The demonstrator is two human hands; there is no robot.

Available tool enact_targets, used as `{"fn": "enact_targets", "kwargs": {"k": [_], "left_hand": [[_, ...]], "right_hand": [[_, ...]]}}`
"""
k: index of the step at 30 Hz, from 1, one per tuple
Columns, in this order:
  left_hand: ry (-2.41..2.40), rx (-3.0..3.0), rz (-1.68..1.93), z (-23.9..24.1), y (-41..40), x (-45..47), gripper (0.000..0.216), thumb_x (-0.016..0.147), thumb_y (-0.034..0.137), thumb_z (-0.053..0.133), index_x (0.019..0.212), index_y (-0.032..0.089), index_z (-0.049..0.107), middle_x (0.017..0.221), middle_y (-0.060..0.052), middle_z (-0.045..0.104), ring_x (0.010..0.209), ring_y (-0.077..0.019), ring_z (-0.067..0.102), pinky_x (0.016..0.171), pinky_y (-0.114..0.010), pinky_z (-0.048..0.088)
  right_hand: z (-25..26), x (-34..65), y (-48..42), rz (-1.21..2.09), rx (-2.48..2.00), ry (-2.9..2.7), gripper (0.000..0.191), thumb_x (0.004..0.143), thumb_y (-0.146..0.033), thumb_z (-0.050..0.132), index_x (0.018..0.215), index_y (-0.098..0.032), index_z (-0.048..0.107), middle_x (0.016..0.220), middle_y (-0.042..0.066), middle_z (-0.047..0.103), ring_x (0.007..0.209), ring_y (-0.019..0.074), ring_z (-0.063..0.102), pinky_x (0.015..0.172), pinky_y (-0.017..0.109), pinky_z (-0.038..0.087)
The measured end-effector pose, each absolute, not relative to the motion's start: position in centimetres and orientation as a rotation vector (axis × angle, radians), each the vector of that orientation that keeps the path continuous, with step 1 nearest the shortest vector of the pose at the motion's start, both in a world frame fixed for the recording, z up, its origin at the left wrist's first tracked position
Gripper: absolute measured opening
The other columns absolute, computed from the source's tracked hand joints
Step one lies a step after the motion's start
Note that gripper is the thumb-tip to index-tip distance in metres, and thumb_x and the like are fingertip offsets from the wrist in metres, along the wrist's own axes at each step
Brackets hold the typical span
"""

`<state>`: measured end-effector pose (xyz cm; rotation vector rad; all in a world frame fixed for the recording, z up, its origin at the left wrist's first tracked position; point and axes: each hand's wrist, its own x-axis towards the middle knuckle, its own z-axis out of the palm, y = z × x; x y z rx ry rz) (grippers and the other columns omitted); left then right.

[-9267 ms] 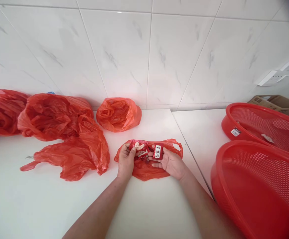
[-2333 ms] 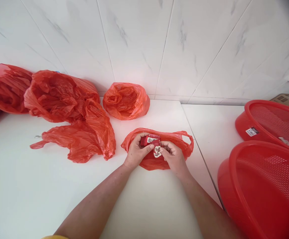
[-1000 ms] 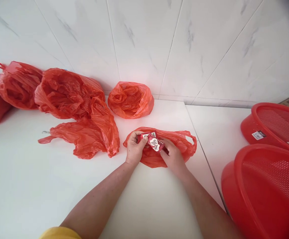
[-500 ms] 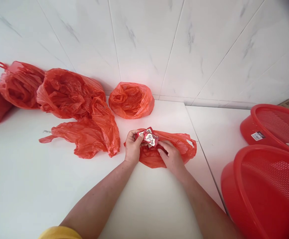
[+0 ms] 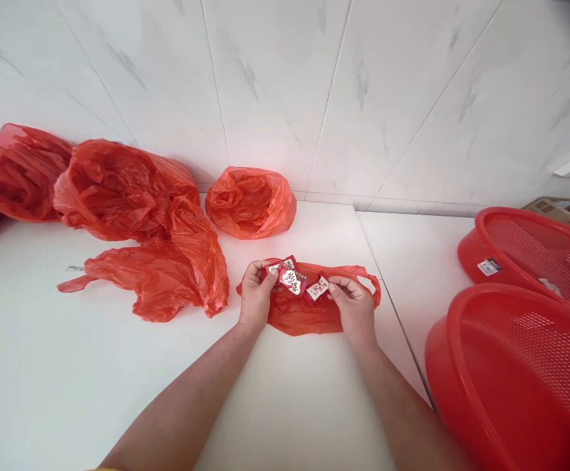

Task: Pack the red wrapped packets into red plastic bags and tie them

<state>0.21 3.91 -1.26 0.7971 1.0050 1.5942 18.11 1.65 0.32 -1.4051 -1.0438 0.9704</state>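
My left hand (image 5: 257, 294) is closed, thumb on top, on small red candy packets (image 5: 292, 280) with white labels and the printed word SUGAR. How many it holds, I cannot tell. Pinched between the thumb and fingers of my right hand (image 5: 356, 304) is another red candy packet (image 5: 317, 288) with a white label, close beside the others. Both hands are over a flattened red plastic bag (image 5: 307, 319) lying on the white table (image 5: 285, 399); its handle loop shows by my right hand.
An open red bag (image 5: 250, 203) stands by the tiled wall. Bulging red bags (image 5: 113, 190) line the left, with a crumpled red bag (image 5: 167, 278) in front. On the right are two red plastic baskets (image 5: 461, 353), with cardboard (image 5: 559, 212) behind.
My right hand has shifted slightly right and now pinches a separate packet in plain view. My left hand keeps its hold on the others. The camera view has turned a little rightward.
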Motion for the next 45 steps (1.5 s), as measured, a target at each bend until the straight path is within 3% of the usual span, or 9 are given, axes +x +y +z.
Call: {"fn": "enact_targets", "kwargs": {"k": [8, 32, 38, 45], "left_hand": [[0.987, 0.909, 1.534, -1.0, 3.9, 0.2, 0.026, 0.075, 0.031, 0.069, 0.093, 0.019, 0.056, 0.093, -0.003, 0.065, 0.081, -0.0144, 0.062, 0.077, -0.03, 0.049], [0.638, 0.839, 1.236, 0.0, 3.6, -0.5, 0.023, 0.076, 0.027, 0.069, 0.095, 0.022, 0.056, 0.082, 0.001, 0.063, 0.066, -0.0094, 0.059, 0.061, -0.022, 0.049], [0.652, 0.933, 1.084, -0.3, 3.1, -0.1, 0.024, 0.077, 0.027, 0.069, 0.096, 0.02, 0.056, 0.08, 0.001, 0.061, 0.067, -0.0096, 0.058, 0.063, -0.023, 0.049], [0.716, 0.992, 1.124, -1.0, 3.5, -0.2, 0.024, 0.074, 0.028, 0.072, 0.092, 0.021, 0.057, 0.079, 0.001, 0.062, 0.063, -0.0101, 0.058, 0.063, -0.024, 0.048]], "right_hand": [[0.4, 18.2, 1.9, 1.068, -1.326, -0.953, 0.02, 0.074, -0.038, 0.065, 0.085, -0.021, 0.062, 0.084, 0.002, 0.067, 0.075, 0.0188, 0.063, 0.072, 0.037, 0.055], [0.3, 18.0, 1.9, 1.098, -1.212, -1.112, 0.022, 0.076, -0.035, 0.065, 0.093, -0.023, 0.058, 0.084, 0.001, 0.063, 0.079, 0.0173, 0.06, 0.073, 0.033, 0.051], [0.6, 17.6, 1.7, 1.106, -1.237, -1.127, 0.021, 0.074, -0.035, 0.066, 0.089, -0.023, 0.057, 0.081, 0.0, 0.059, 0.072, 0.0162, 0.057, 0.064, 0.032, 0.05], [0.6, 17.4, 1.5, 1.138, -1.215, -1.134, 0.02, 0.074, -0.034, 0.065, 0.09, -0.025, 0.058, 0.083, 0.0, 0.061, 0.076, 0.0171, 0.059, 0.069, 0.033, 0.05]]}}
